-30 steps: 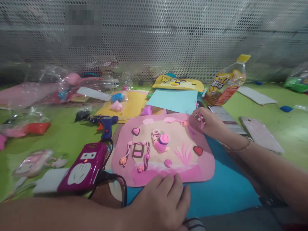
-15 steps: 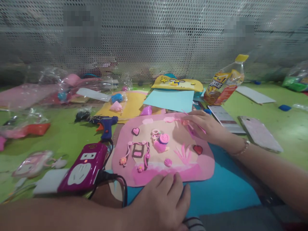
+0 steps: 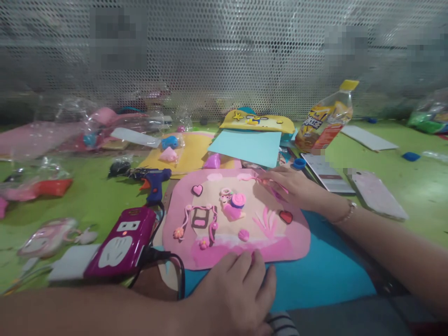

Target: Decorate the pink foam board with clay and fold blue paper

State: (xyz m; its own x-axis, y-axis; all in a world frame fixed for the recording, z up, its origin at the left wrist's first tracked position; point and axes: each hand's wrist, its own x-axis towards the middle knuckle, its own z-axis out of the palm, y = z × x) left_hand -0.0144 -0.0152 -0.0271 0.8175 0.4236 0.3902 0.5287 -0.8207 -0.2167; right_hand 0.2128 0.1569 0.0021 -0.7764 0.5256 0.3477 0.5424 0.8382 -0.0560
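Observation:
A pink board (image 3: 177, 186) with a beige middle lies on a blue sheet (image 3: 336, 261). On it are a pink clay snail (image 3: 234, 205), a pink branching clay plant (image 3: 266, 223), a clay shell (image 3: 244, 234), a red heart (image 3: 286, 217) and a pink heart (image 3: 198, 190). At the board's upper right, my right hand (image 3: 297, 185) has its fingers on thin pink clay strands (image 3: 278, 187), partly hidden by the fingers. My left hand (image 3: 234, 287) rests at the board's lower edge, holding nothing, fingers slightly bent and apart.
Left of the board lie a blue glue gun (image 3: 154, 182) and a magenta power outlet block (image 3: 122, 242) with black cable. Behind are a light blue sheet (image 3: 247, 145) and a yellow piece (image 3: 259, 122). A bottle (image 3: 325, 119) and phones (image 3: 380, 193) stand or lie right.
My right hand has moved slightly left and down, bringing the pink strands lower against the board. My left hand stays at the lower edge.

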